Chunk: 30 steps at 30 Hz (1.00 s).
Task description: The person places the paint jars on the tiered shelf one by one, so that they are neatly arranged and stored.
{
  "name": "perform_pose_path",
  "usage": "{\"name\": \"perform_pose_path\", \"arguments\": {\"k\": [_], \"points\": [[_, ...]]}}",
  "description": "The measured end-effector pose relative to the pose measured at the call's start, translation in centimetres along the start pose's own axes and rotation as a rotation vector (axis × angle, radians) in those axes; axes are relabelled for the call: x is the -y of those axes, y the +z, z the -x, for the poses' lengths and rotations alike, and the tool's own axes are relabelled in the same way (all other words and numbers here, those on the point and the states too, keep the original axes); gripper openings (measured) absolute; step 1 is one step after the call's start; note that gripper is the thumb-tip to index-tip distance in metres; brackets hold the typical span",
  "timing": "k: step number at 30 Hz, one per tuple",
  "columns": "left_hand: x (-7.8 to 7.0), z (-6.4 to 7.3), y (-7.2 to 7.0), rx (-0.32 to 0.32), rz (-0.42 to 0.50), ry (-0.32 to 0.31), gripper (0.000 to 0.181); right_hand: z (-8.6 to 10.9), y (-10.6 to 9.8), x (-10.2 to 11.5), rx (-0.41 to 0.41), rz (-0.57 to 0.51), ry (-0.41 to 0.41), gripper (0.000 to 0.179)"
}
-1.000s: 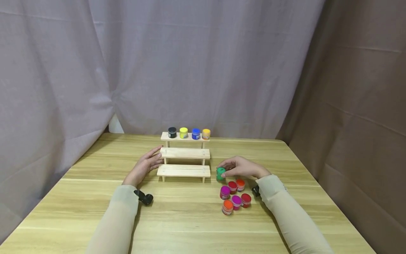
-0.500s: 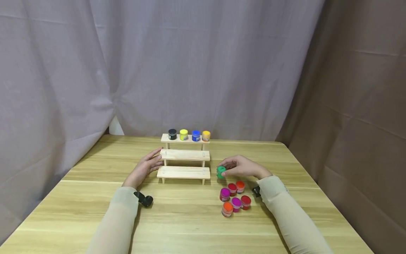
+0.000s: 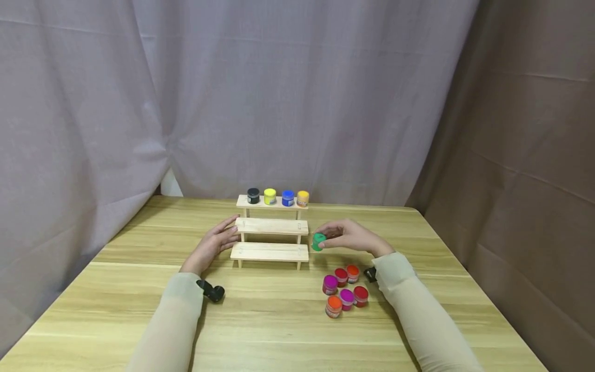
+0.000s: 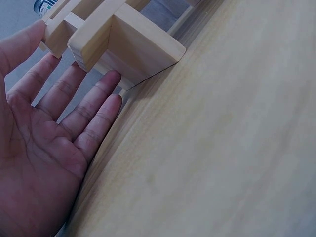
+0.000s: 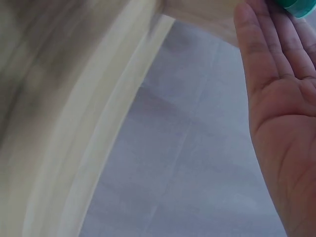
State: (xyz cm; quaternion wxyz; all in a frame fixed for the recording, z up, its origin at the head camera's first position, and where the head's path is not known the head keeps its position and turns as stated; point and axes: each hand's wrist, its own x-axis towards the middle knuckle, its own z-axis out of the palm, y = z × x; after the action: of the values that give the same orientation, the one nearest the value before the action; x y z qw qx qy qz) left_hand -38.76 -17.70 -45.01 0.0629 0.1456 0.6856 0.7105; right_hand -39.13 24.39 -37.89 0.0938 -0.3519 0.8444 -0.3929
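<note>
Jar [image 3: 318,242], green, is pinched between the thumb and fingers of your right hand [image 3: 354,237]. Compared with half a second ago, that hand has carried it slightly up and to the left, away from the loose jars behind it. It now hangs just beside the right end of the three-step wooden rack [image 3: 269,252], not touching it, and seems to be off the tabletop [image 3: 260,330]. For the work, this likely means the pick-up is done and the carry is under way.

Your left hand [image 3: 211,246] has stayed where it was, fingers extended and spread, tips at the rack's left end; it appears to steady the wood without gripping it.

Ahead and left of your right hand, along the top step, stand a black jar [image 3: 253,196], a yellow jar [image 3: 270,197], a blue jar [image 3: 288,198] and an orange jar [image 3: 303,199]. Nearer to you than your right hand, clustered upright, are two purple jars [image 3: 330,284], two red jars [image 3: 360,296] and two red-orange jars [image 3: 333,307].
</note>
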Motion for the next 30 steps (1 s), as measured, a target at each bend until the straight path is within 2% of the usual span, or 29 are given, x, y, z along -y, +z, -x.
{"name": "perform_pose_path", "arguments": {"k": [9,14,23,30], "points": [[-0.8,-0.3,-0.2,0.004,-0.003,0.006,0.062,-2.5,0.0,2.2,-0.017,-0.040,-0.051,0.040],[-1.0,-0.3,-0.3,-0.006,-0.011,0.009,0.062,-4.3,0.5,3.7,-0.009,-0.026,-0.062,0.040],[-0.3,0.0,-0.1,-0.004,0.002,0.001,0.060,-8.4,3.1,5.2,0.033,0.022,-0.130,0.041],[0.0,-0.1,0.1,0.003,0.025,-0.002,0.061,-10.7,5.1,5.9,-0.001,0.070,-0.087,0.042]]}}
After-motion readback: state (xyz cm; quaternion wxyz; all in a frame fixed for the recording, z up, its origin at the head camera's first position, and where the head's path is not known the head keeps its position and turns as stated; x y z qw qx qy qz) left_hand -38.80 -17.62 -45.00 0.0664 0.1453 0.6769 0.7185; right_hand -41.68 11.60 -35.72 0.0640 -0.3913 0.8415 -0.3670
